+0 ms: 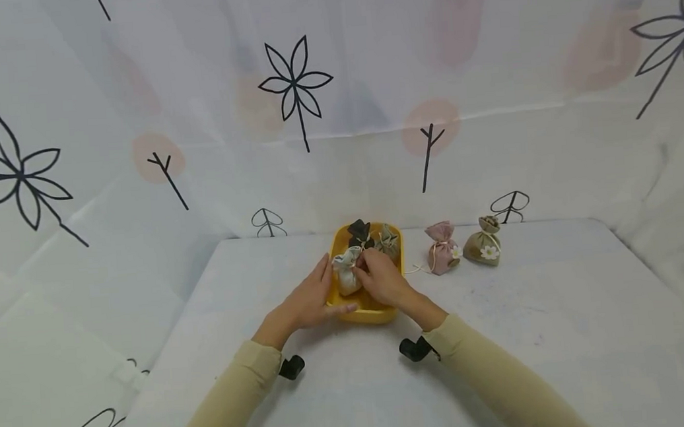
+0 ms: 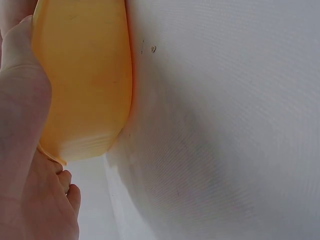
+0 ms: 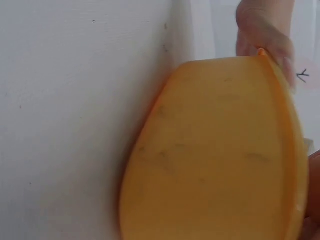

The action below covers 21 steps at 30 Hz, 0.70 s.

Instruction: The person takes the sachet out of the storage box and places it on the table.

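Observation:
In the head view a yellow tray [image 1: 370, 317] stands at the middle back of the table with small cloth drawstring pouches in it. My left hand [image 1: 308, 303] holds the tray by its left near corner, thumb along the near rim and fingers on the left side. With its fingertips my right hand [image 1: 384, 281] pinches near the tied neck of a pale white pouch [image 1: 347, 280]. Behind it in the tray are a black pouch [image 1: 359, 231] and a grey-green pouch [image 1: 388, 243]. The yellow tray wall fills much of both wrist views, which hide the pouches.
Right of the tray, a pink pouch [image 1: 441, 249] and an olive pouch [image 1: 483, 246], each with a white flower, stand on the white table [image 1: 534, 319]. A patterned white cloth [image 1: 369, 172] hangs behind. Black wrist mounts [image 1: 414, 349] sit under the forearms.

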{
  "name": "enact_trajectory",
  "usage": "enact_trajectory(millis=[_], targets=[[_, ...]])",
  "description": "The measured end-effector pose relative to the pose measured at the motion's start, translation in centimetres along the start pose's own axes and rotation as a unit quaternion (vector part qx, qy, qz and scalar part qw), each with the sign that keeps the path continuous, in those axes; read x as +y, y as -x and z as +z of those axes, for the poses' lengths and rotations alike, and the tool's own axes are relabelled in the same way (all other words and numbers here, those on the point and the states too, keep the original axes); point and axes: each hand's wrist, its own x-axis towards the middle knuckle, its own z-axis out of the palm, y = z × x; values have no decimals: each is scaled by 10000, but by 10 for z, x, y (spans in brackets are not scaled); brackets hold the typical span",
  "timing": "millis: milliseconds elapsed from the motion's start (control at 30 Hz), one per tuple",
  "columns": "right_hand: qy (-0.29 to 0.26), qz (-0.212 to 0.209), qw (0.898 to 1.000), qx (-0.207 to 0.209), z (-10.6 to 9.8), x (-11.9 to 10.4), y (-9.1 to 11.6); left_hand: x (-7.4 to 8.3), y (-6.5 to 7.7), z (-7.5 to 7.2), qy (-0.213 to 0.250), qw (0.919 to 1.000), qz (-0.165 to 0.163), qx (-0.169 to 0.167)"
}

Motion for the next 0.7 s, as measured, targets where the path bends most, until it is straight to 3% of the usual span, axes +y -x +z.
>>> enact_trajectory(millis=[400,700], targets=[[-108,-587,9980,208,-45,-18,12,0,0,0,16,10000,-10,33],[-140,-548,9980,273,-75,-21,26,0,0,1,-12,10000,2,8]])
